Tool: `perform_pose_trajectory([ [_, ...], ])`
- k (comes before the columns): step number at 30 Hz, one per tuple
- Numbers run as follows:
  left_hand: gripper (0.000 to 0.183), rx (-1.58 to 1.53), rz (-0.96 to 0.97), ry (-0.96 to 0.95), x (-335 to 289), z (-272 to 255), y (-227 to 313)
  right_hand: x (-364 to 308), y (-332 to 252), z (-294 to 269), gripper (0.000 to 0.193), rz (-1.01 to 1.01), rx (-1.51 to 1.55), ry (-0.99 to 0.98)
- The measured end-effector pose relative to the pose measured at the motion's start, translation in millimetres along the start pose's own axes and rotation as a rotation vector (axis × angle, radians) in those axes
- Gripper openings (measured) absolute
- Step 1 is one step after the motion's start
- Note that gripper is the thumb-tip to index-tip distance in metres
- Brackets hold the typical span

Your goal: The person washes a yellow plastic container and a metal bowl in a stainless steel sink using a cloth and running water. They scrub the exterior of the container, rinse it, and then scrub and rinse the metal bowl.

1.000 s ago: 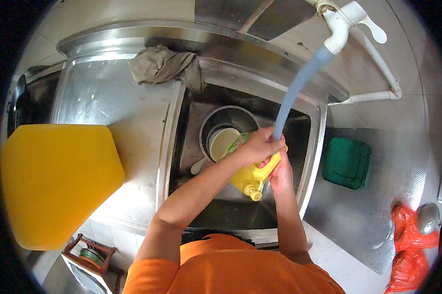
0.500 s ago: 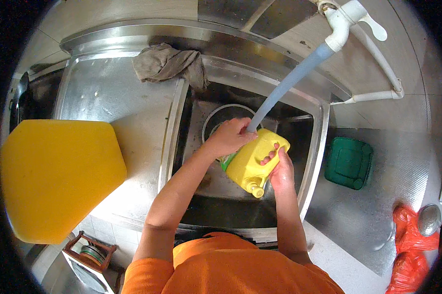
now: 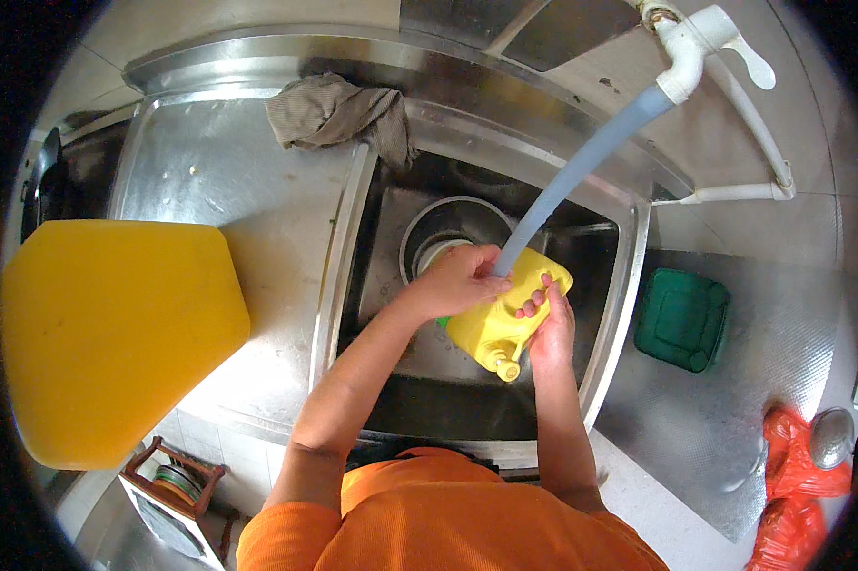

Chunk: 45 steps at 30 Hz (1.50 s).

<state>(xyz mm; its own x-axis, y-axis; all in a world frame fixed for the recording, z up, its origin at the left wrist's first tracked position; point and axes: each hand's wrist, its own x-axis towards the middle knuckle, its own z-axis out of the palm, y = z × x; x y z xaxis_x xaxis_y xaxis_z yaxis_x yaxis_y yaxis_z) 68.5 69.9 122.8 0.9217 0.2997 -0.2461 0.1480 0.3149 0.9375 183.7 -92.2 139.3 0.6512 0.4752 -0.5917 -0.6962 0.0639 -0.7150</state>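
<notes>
A yellow plastic jug (image 3: 491, 328) with a yellow cap is held tilted over the sink (image 3: 429, 395), its cap pointing toward me. My right hand (image 3: 549, 333) is wrapped round the jug's handle, fingertips showing through the opening. My left hand (image 3: 459, 281) is closed round the lower end of a grey-blue hose (image 3: 581, 167), at the jug's upper side. The hose's tip is hidden by my fingers. Behind my left hand, a round metal pot (image 3: 457, 214) stands in the sink with a pale curved thing partly visible in it.
A big yellow container (image 3: 124, 333) stands left on the steel counter (image 3: 229, 171). A brown cloth (image 3: 338, 119) hangs over the sink's far left corner. The hose comes from a white tap (image 3: 690, 43). At right are a green plastic box (image 3: 681, 319) and red bags (image 3: 790, 457).
My left hand has come slightly nearer to me with the hose end, covering more of the jug's green label. More of the pot shows. The view has shifted a little.
</notes>
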Motion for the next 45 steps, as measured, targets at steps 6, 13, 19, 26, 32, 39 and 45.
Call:
perform_pose_trajectory([
  [6,0.054,0.078,0.113,-0.030,-7,-2,-12,-4,-3,7,0.023,0.003,0.000,0.034],
  [13,0.058,0.718,0.365,0.420,-48,55,-89,-7,-1,11,0.017,0.055,-0.071,0.147],
  [19,0.052,-0.003,-0.270,0.486,-3,51,-119,-17,-1,7,0.020,0.078,-0.188,0.142],
  [26,0.055,0.113,0.021,0.294,-32,51,-89,-4,-6,7,0.018,0.098,-0.094,0.157],
  [32,0.077,0.202,-0.055,0.009,-58,14,-105,10,-5,11,0.019,0.018,0.083,0.170],
  [39,0.077,-0.243,-0.068,0.067,-40,20,-94,16,-2,10,0.022,-0.023,0.157,0.237],
  [45,0.079,0.123,-0.164,0.048,-11,11,-56,16,-3,9,0.024,-0.045,0.170,0.259],
])
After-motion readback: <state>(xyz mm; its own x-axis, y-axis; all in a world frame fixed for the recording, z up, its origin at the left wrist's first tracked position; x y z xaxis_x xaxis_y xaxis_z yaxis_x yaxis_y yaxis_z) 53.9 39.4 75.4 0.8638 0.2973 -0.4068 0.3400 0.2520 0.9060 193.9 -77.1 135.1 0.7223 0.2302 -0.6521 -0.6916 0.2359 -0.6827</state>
